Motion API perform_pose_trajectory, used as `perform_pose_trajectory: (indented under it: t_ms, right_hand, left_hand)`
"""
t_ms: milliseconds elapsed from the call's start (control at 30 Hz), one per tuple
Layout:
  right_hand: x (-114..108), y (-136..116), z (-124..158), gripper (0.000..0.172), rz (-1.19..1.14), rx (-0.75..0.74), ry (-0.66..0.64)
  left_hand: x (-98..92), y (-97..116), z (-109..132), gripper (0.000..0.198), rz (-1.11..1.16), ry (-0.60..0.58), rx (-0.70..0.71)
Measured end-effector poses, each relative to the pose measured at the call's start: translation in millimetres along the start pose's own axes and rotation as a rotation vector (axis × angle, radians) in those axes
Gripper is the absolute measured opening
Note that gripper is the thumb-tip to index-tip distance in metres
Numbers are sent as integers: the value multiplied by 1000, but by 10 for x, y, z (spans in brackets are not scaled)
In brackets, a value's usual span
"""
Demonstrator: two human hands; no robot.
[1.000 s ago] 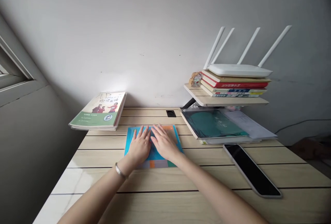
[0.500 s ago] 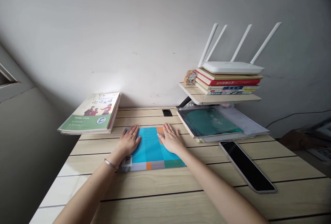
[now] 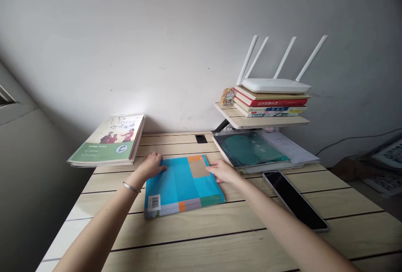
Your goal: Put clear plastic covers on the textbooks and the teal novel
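Book (image 3: 176, 184) btw L hand (image 3: 151, 165), R hand (image 3: 223, 171) (blue)

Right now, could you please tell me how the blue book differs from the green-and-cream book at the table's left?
The blue book has blue, orange, grey and green blocks, while the green-and-cream book shows printed figures. The blue book looks thinner than the green-and-cream book. The left hand and right hand are at the blue book's edges, away from the green-and-cream book. Both books lie flat on the wooden table.

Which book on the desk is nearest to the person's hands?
The blue book, between the left hand and right hand; the green book lies farther off, by the wall.
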State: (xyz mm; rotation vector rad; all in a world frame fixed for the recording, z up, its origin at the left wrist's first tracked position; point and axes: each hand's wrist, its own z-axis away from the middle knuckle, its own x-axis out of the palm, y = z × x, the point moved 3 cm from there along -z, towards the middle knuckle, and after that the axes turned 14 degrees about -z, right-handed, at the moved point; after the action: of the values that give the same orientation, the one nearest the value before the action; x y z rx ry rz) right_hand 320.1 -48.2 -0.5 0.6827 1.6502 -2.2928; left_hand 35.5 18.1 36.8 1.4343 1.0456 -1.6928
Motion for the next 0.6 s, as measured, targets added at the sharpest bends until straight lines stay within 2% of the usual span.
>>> perform_pose_trajectory:
  t_ms: [100, 300, 433, 533, 600]
  right_hand:
    - [58, -174, -56, 34, 22, 116, -134]
    - [219, -466, -296, 32, 101, 180, -206]
    - [308, -718, -524, 27, 176, 73, -258]
    - [357, -1037, -788, 24, 268, -90, -254]
    - [420, -1257, -977, 23, 328, -200, -251]
  left_hand:
    - [-25, -23, 84, 40, 1, -43, -28]
    - [-39, -76, 405, 42, -2, -86, -125]
    - [35, 15, 600, 45, 54, -71, -237]
    - [105, 229, 712, 43, 229, -76, -310]
    - [145, 422, 750, 40, 394, -72, -295]
